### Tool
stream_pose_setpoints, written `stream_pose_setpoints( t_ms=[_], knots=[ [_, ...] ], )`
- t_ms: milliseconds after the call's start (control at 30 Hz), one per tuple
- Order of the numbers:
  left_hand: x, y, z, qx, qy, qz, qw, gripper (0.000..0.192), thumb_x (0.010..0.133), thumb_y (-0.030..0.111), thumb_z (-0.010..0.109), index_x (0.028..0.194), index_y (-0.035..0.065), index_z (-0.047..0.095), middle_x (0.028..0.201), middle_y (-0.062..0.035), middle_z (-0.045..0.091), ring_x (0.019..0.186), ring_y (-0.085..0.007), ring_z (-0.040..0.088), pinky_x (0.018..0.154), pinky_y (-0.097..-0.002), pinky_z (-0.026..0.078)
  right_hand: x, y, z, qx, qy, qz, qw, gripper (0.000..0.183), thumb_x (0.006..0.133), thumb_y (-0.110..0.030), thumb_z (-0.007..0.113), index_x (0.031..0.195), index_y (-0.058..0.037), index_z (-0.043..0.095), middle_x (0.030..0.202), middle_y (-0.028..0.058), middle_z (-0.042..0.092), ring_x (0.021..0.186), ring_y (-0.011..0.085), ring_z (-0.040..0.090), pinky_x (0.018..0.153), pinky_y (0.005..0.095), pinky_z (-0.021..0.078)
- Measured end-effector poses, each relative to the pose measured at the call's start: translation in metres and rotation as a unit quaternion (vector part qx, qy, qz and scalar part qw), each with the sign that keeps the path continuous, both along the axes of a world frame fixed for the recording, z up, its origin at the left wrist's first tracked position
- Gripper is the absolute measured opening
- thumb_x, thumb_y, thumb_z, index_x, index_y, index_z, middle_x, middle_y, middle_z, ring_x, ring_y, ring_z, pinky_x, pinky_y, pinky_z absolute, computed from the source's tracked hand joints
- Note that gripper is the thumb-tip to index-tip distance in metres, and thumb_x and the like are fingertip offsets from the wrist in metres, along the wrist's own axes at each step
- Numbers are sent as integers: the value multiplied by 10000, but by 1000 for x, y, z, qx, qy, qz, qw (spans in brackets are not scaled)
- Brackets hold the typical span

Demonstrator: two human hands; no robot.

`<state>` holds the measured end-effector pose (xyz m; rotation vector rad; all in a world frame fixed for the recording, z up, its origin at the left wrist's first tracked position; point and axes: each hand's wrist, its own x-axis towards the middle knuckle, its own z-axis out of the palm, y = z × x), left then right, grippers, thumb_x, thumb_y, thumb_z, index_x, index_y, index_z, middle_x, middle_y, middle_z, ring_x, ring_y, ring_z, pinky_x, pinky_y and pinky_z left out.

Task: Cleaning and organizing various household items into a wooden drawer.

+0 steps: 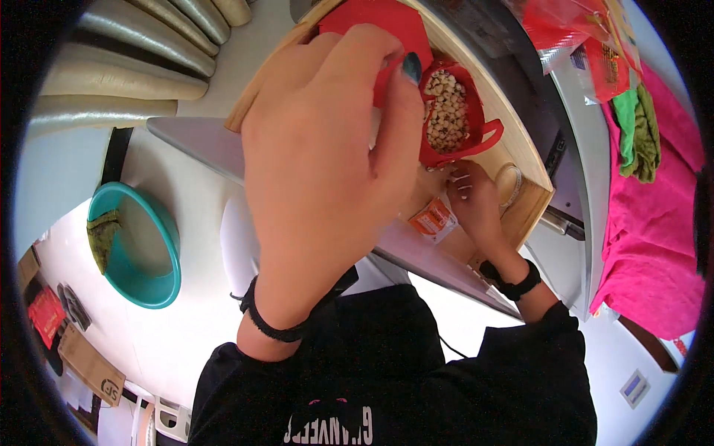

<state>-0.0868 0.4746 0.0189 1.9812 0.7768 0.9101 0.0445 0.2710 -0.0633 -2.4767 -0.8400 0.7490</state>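
Note:
My left hand (329,145) is raised close to the camera and covers much of the work. Its thumb and forefinger come together near a red sheet (385,19), but whether anything thin lies between them cannot be seen. Beyond the thumb lies a red fabric pouch (474,103) with a loop on its side, its opening full of pale bead-like grains (446,111). My right hand (474,195) has its fingers curled at the pouch's lower edge and grips it there. An orange-and-white packet (434,220) lies just left of that hand.
A wooden tray (535,167) surrounds the work, with a ring-shaped roll (509,184) in its corner. Pink cloth (647,251) and plastic bags (602,61) are on the right. At left are a teal basin (142,290) on the floor and several long rolls (145,44).

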Motion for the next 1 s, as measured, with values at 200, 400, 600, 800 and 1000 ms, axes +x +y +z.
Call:
stream_pose_setpoints(
  t_ms=[200,400,600,800,1000],
  knots=[
    [-1,1,-1,27,13,9,999,151,770,62,596,911,8,597,819,-113,620,764,-173,602,706,-251,447,-6,-6,-22,101,290,-124,944,295,708,64,544,1002,46,520,895,114,586,818,179,576,707,271,463],
    [-2,2,2,30,25,8,999,149,765,61,600,905,12,601,817,-114,624,760,-188,612,688,-256,453,-17,-5,-29,141,157,-50,976,213,751,64,523,957,44,571,959,122,558,876,207,571,775,280,465],
    [-1,1,-2,31,16,3,999,149,769,57,598,907,0,598,801,-105,625,755,-170,609,688,-250,454,-28,7,-27,156,118,-53,979,180,747,-1,590,919,49,601,997,134,552,866,196,580,733,300,496],
    [-1,1,-1,33,15,3,999,155,772,34,579,920,-8,595,800,-98,624,760,-147,598,701,-238,446,-31,5,-37,167,105,-38,980,177,749,-36,596,905,46,607,982,147,561,775,239,593,706,280,487],
    [-2,1,0,28,33,-6,999,152,777,24,562,921,-9,596,804,-97,625,768,-141,596,708,-239,444,-39,13,-10,73,66,32,995,231,729,33,528,948,24,601,919,190,572,749,312,588,688,316,485]
  ],
)
